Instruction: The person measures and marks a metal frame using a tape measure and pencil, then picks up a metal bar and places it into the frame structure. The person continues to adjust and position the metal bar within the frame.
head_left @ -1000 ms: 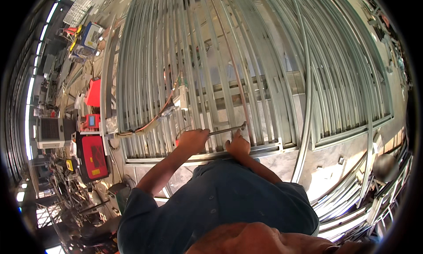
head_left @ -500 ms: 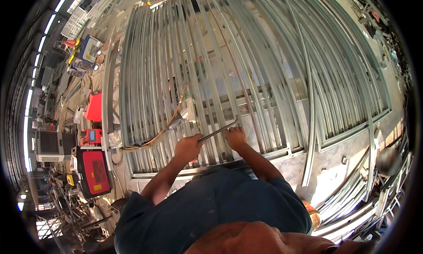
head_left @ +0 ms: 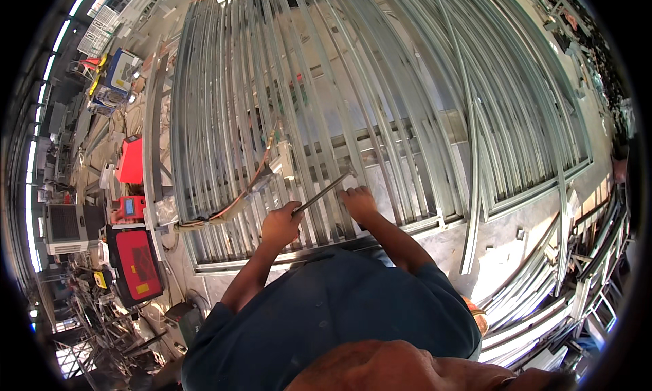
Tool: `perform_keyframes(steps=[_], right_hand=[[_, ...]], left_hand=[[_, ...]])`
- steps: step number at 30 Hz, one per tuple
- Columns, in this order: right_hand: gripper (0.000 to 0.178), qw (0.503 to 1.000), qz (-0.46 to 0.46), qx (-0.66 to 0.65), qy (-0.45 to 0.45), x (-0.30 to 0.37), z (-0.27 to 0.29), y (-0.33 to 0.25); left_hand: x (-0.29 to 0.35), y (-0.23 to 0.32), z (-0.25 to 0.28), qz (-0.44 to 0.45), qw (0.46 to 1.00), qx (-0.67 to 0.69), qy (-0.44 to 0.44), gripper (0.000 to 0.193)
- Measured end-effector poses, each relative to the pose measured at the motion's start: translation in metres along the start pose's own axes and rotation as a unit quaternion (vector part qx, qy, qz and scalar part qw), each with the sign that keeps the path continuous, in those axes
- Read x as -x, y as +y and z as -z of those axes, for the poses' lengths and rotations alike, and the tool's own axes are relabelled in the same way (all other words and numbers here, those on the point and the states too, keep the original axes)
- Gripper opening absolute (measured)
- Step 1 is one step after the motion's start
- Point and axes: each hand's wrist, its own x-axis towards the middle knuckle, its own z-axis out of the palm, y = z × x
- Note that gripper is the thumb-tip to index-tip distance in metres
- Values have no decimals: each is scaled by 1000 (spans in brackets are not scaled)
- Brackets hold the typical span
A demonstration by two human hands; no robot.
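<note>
My left hand (head_left: 281,227) is closed around the near end of a slim grey metal bar (head_left: 319,198). The bar slants up and to the right over the slats of a large metal frame (head_left: 319,136); its far end looks slightly wider, but the exact kind of tool is unclear. Just right of that far end is my right hand (head_left: 359,204), its fingers curled down at the slats. What those fingers grip, if anything, is hidden. Left of the bar, a light-coloured torch-like tool (head_left: 282,161) with an orange-brown cable (head_left: 252,182) lies on the slats.
A second slatted metal frame (head_left: 523,119) adjoins on the right, with a loose long profile (head_left: 470,208) across its near corner. To my left stand a red-and-black case (head_left: 136,265), a red device with a screen (head_left: 130,208) and a grey box-shaped unit (head_left: 68,228). Curved-looking metal lengths (head_left: 526,299) lie at lower right.
The view has shifted, so the frame sits slightly further left. The bar now tilts more steeply, and its far end shows past my right hand's fingertips, a little apart from them.
</note>
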Motion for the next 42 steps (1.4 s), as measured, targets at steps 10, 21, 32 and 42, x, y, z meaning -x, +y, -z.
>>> perform_keyframes(steps=[10, 21, 32, 42], right_hand=[[25, 987, -56, -107, 109, -2, 78, -10], [15, 958, 13, -286, -5, 30, 126, -105], [53, 940, -201, -256, 100, 74, 125, -29], [34, 811, -537, 225, 56, 158, 132, 204]], left_hand=[[26, -32, -5, 88, 992, 77, 53, 34], [42, -2, -51, 193, 845, 495, -62, 26], [41, -24, -43, 221, 875, 430, 13, 12], [52, -59, -26, 206, 833, 506, 87, 28]])
